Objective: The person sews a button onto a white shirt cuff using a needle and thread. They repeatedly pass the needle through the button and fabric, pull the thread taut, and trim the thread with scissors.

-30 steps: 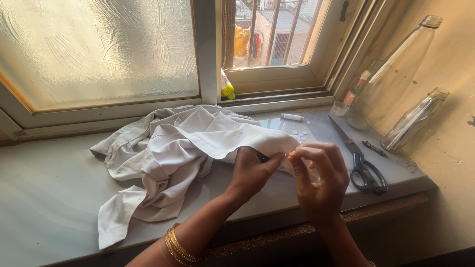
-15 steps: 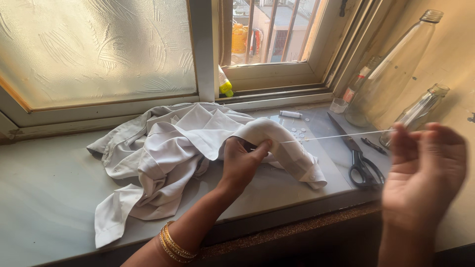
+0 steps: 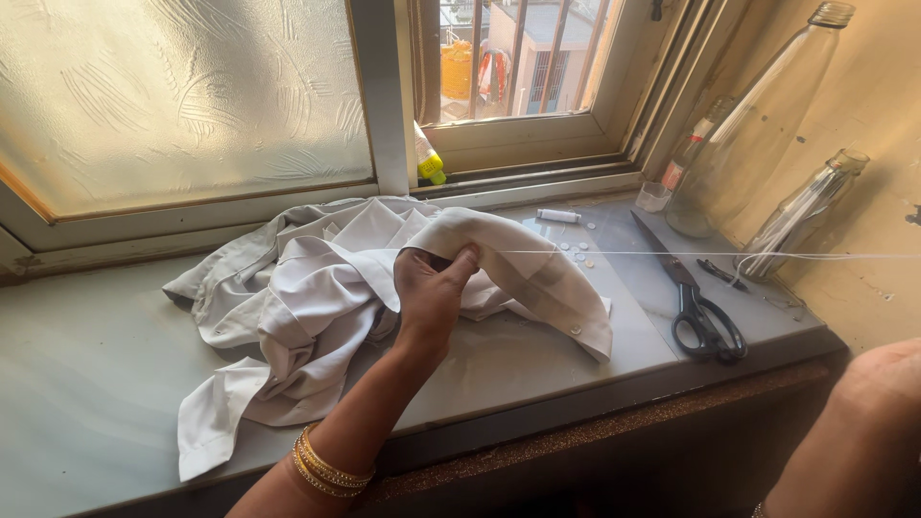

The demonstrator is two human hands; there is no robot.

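Note:
My left hand [image 3: 429, 293] is closed on a raised fold of a white shirt [image 3: 307, 288] that lies crumpled on a grey stone window sill [image 3: 86, 384]. A white thread [image 3: 672, 254] runs taut from that fold straight out past the right edge of the view. Only the back of my right hand [image 3: 863, 422] shows at the bottom right corner, and its fingers are out of view. Gold bangles [image 3: 326, 465] sit on my left wrist.
Black-handled scissors [image 3: 696, 307] lie on the sill to the right of the shirt, with loose white buttons [image 3: 574, 251] and a thread spool [image 3: 558, 216] behind. Two glass bottles [image 3: 758, 125] [image 3: 796, 216] lean in the right corner. A yellow-capped bottle [image 3: 427, 163] stands in the window track.
My right hand has swept from beside the left hand far out to the right, drawing the thread long and taut. My left hand has lifted the shirt fold and shifted slightly left.

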